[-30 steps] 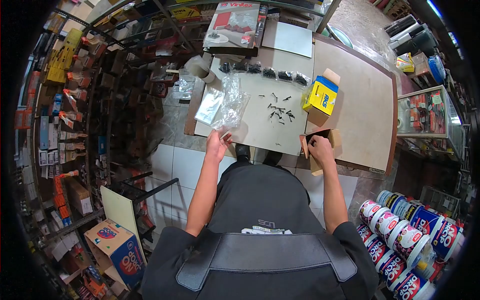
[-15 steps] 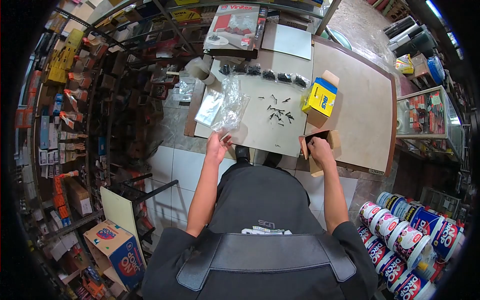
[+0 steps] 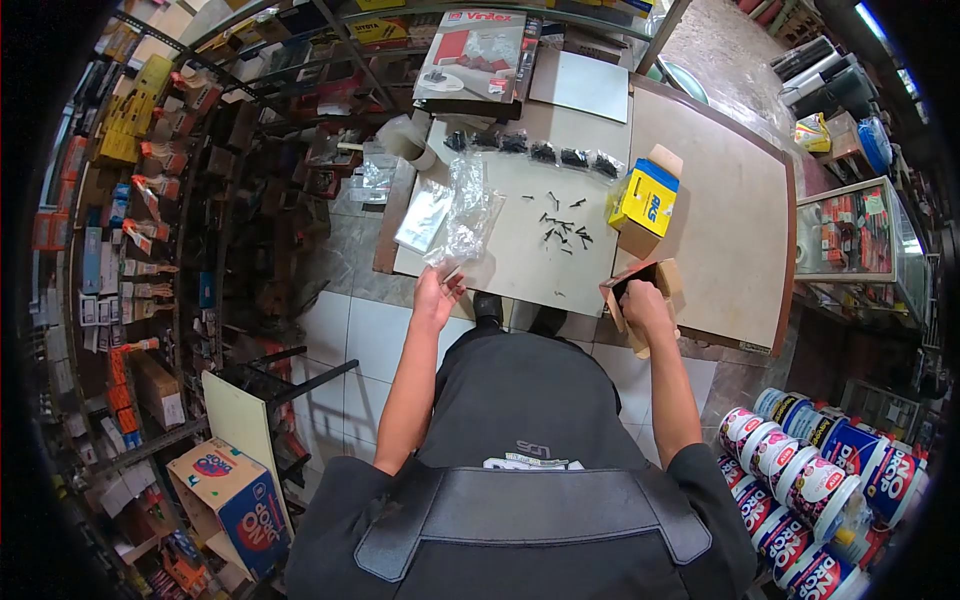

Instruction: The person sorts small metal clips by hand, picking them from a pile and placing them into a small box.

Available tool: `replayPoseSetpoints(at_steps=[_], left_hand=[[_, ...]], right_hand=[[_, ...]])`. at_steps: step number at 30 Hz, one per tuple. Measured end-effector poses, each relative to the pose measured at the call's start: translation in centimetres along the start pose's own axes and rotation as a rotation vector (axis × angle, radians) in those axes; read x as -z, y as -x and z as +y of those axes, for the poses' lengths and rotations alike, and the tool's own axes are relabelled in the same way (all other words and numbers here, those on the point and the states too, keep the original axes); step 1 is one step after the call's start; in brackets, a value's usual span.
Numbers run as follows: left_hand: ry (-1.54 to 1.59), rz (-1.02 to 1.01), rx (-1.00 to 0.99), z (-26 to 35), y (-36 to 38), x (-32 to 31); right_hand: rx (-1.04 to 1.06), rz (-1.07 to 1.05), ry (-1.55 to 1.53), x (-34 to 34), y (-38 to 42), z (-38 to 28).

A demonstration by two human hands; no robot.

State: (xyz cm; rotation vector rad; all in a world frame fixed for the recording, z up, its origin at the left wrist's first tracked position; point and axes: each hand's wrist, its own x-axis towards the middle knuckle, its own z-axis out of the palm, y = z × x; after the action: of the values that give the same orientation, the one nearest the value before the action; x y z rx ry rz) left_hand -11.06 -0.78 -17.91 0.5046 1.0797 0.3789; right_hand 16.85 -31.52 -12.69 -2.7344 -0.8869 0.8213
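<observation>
My left hand (image 3: 437, 297) is at the front edge of the table, its fingers closed on the near end of a clear plastic bag (image 3: 468, 238). Behind it lies a flat stack of clear plastic bags (image 3: 424, 215). My right hand (image 3: 646, 306) reaches down into an open brown cardboard box (image 3: 672, 285). Its fingers are curled and partly hidden by the box, so what they hold cannot be made out. Loose dark screws (image 3: 562, 232) are scattered on the table between my hands. A row of filled small bags (image 3: 543, 152) lies behind them.
A yellow and blue box (image 3: 646, 200) stands open on the table (image 3: 725, 200). At the back are a Vinilex box (image 3: 470, 60) and a pale flat panel (image 3: 580, 85). Shelves line the left side. Paint tubs (image 3: 820, 485) are stacked at lower right.
My right hand stays in the brown box, which has tilted slightly. My left hand keeps hold of the bag. The whole view has shifted a little.
</observation>
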Motion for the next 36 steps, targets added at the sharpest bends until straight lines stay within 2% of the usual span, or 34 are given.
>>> replayPoseSetpoints(at_steps=[2,5,7,8,9,11,12,15,16,18,19,21,22,24,28,30,36], left_hand=[[0.009,0.003,-0.005,0.2,0.1,0.0],[0.017,0.008,-0.007,0.4,0.0,0.2],[0.014,0.010,-0.005,0.4,-0.2,0.6],[0.019,0.013,-0.005,0.3,-0.2,0.7],[0.025,0.016,-0.005,0.3,-0.1,0.7],[0.019,0.022,-0.005,0.2,0.0,0.8],[0.011,0.027,-0.006,0.1,0.0,0.8],[0.010,0.030,-0.002,0.0,0.1,0.6],[0.010,0.031,-0.004,0.1,0.2,0.5],[0.034,0.030,-0.001,0.2,0.3,0.3],[0.034,0.031,-0.002,0.3,0.4,0.3],[0.031,0.030,-0.010,0.4,0.6,0.3],[0.033,0.033,-0.013,0.5,0.8,0.2],[0.033,0.054,-0.025,0.7,1.2,0.3],[0.035,0.067,-0.058,0.5,1.6,1.4],[0.060,0.072,-0.040,0.4,1.7,1.8],[0.056,0.081,-0.027,-0.1,1.6,1.9]], right_hand=[[-0.002,-0.028,0.024,0.1,0.2,-0.1],[0.021,0.064,-0.094,-0.2,-0.1,1.4],[-0.053,0.035,-0.353,1.0,0.2,1.9],[0.038,0.066,-0.411,1.5,0.3,2.3],[0.037,0.066,-0.409,1.9,0.3,2.4],[-0.104,-0.022,-0.935,2.6,-0.2,2.4],[-0.020,-0.141,-1.230,3.0,-0.5,2.2],[-0.020,-0.103,-1.276,2.9,-2.1,-0.4],[-0.018,-0.104,-1.276,2.6,-2.8,-1.6],[0.093,0.082,-0.747,1.8,-4.3,-4.1],[0.094,0.081,-0.748,1.1,-5.2,-5.3],[0.014,0.085,-0.547,-0.4,-7.1,-7.1],[0.018,0.084,-0.547,-1.6,-8.4,-7.1],[0.079,0.177,-0.324,-4.6,-11.0,-7.1],[0.062,0.186,-0.314,-6.1,-12.6,-7.2],[0.145,0.202,-0.405,-6.0,-12.8,-7.2],[0.218,0.278,-0.507,-5.1,-11.5,-7.1]])
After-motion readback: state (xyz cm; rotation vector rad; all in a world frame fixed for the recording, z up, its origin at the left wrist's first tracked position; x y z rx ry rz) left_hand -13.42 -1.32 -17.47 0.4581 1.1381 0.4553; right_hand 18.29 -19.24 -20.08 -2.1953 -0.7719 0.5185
